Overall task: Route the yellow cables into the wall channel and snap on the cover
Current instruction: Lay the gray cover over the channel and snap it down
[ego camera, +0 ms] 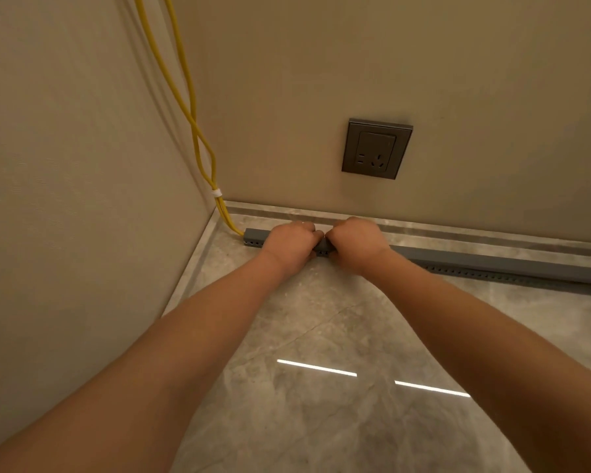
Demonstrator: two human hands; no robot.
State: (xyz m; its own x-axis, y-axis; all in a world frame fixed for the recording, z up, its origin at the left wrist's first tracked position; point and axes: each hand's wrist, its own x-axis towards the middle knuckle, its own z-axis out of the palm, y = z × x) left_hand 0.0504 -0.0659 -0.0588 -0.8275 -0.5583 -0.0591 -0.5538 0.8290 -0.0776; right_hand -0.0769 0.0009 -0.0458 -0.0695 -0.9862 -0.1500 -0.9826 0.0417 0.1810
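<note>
Leftmost, item one: beige side wall [65,165], meeting the back wall at a corner. Item two: yellow cables [188,107], two strands hanging down the corner, crossing once, gathered by a white tie [216,192] just above the skirting, then bending right into the open end of the channel. Item three: grey channel [492,264], lying along the floor [321,421] at the foot of the back wall, a row of small holes along its front face, its left end near the corner and its length running off the right edge; grey cover surface on top, seating not discernible under the hands. Item four: left hand [292,245], fingers curled over the top of the channel, thumb at the front face, clamped on it just right of its left end. Item five: right hand [355,245], touching or nearly touching the left, curled likewise and gripping the channel; a short stretch of channel shows between the two. Item six: grey wall socket [377,149], on the back wall above and slightly right of the hands, well apart from the channel. Item seven: stone skirting [458,230], directly behind the channel.
</note>
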